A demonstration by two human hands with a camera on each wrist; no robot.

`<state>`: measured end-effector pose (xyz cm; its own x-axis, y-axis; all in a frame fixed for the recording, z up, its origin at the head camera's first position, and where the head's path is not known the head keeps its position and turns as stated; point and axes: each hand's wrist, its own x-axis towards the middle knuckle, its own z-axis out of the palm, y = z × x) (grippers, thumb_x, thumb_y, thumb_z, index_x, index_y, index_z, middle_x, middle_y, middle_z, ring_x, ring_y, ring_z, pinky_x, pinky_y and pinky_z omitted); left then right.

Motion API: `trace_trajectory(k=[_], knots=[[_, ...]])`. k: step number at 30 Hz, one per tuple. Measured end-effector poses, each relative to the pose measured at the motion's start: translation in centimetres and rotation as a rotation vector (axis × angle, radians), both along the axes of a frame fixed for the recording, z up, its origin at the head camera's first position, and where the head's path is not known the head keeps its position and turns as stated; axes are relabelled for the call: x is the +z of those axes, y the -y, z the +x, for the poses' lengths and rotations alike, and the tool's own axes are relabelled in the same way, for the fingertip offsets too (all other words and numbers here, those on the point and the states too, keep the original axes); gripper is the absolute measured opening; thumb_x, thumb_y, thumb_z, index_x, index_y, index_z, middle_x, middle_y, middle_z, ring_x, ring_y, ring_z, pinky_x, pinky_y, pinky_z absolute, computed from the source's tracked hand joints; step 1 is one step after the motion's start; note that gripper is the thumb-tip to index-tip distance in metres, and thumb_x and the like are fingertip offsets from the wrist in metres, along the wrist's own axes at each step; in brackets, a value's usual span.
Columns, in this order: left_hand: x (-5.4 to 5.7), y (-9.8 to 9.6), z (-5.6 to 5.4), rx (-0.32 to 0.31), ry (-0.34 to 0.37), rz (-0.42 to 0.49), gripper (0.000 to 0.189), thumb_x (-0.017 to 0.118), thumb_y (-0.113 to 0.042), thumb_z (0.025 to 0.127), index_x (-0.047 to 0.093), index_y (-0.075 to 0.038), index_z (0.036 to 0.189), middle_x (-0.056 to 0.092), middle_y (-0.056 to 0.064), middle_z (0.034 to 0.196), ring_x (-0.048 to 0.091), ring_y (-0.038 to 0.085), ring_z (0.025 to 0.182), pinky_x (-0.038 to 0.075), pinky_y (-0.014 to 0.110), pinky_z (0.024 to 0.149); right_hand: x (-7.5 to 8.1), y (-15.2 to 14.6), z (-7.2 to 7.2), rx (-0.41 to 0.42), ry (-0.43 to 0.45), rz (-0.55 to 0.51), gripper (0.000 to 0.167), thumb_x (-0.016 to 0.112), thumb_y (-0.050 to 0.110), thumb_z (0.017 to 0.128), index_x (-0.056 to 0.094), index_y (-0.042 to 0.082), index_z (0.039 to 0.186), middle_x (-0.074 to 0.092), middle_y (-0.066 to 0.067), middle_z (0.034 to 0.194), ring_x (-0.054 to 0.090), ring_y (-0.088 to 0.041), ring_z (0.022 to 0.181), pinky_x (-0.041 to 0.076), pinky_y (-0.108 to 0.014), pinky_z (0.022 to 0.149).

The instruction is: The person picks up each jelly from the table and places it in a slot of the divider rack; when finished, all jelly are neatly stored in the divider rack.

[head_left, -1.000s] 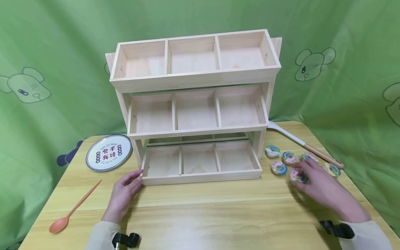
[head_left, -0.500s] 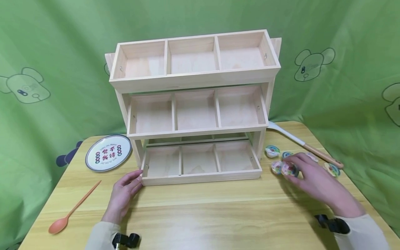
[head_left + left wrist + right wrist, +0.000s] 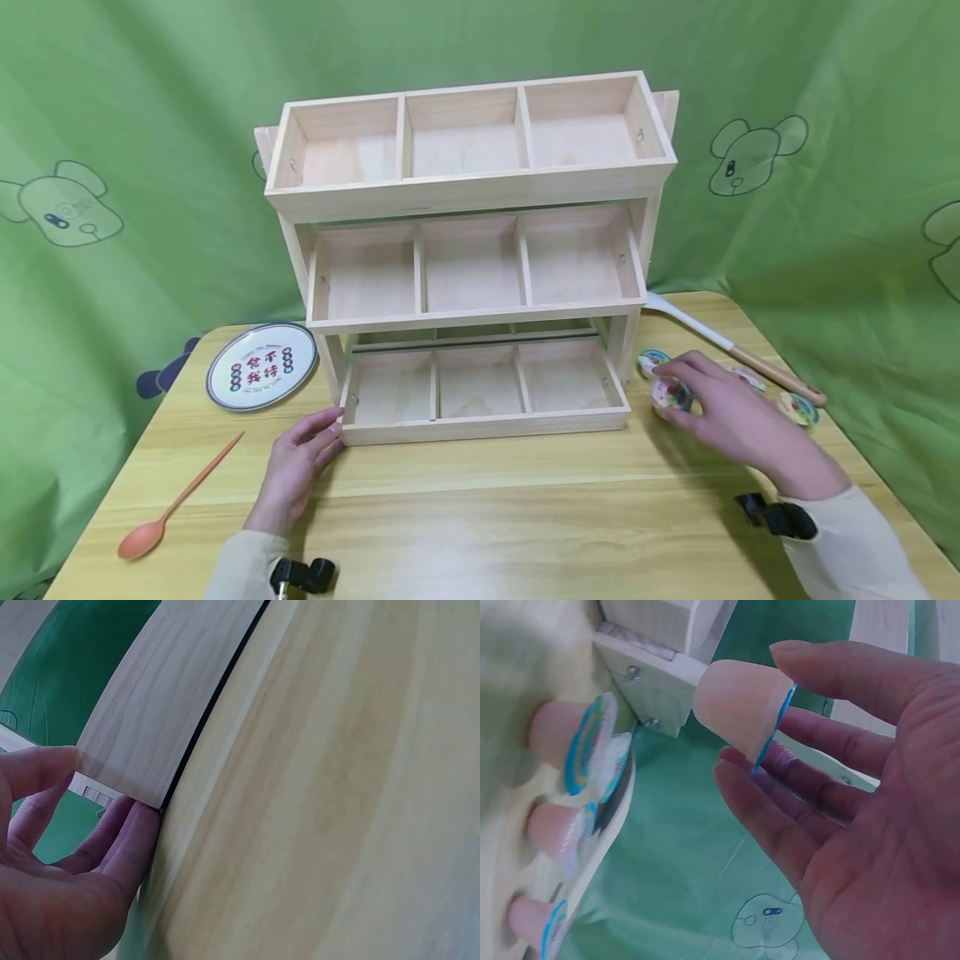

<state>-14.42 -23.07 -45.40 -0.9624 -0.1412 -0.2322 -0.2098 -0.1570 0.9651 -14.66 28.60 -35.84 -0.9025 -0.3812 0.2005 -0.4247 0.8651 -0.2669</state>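
Note:
A jelly cup with a pale peach body and a blue-rimmed lid is pinched between the thumb and fingers of my right hand, above the table's right side. Other jelly cups, one of them the cup right of the hand, stand nearby; my hand hides some in the head view. My left hand touches the left front corner of the bottom tray of a three-tier wooden rack. Its extended fingertips rest against the tray's end in the left wrist view. All the rack's compartments look bare.
A white plate with printed characters lies left of the rack. Nearer on that side lies an orange spoon. A white utensil with a wooden handle lies behind the cups. Green curtain hangs around the table.
My right hand has picked up a jelly cup from the group and carried it left, toward the rack. The left hand stays at the tray's corner.

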Motion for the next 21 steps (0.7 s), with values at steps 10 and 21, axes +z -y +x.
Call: trace_trajectory(k=[10,21], knots=[[0.0,0.1,0.0,0.001,-0.011,0.014,0.037,0.059,0.000,0.095,0.054,0.007,0.131,0.048,0.021,0.134,0.062,0.016,0.106,0.051,0.033,0.100,1.0,1.9,-1.1,0.052,-0.005,0.009,0.042,0.078,0.017,0.085,0.063,0.001,0.121,0.062,-0.013,0.117,0.062,-0.033,0.102,0.055,-0.055,0.084],[-0.2,0.2,0.0,-0.008,-0.015,-0.012,0.040,0.061,-0.004,0.096,0.053,0.007,0.133,0.049,0.019,0.134,0.061,0.016,0.108,0.051,0.031,0.099,1.5,4.0,-2.0,0.086,0.031,0.000,0.043,0.077,0.012,0.084,0.062,0.000,0.122,0.060,-0.014,0.120,0.057,-0.035,0.110,0.051,-0.055,0.092]])
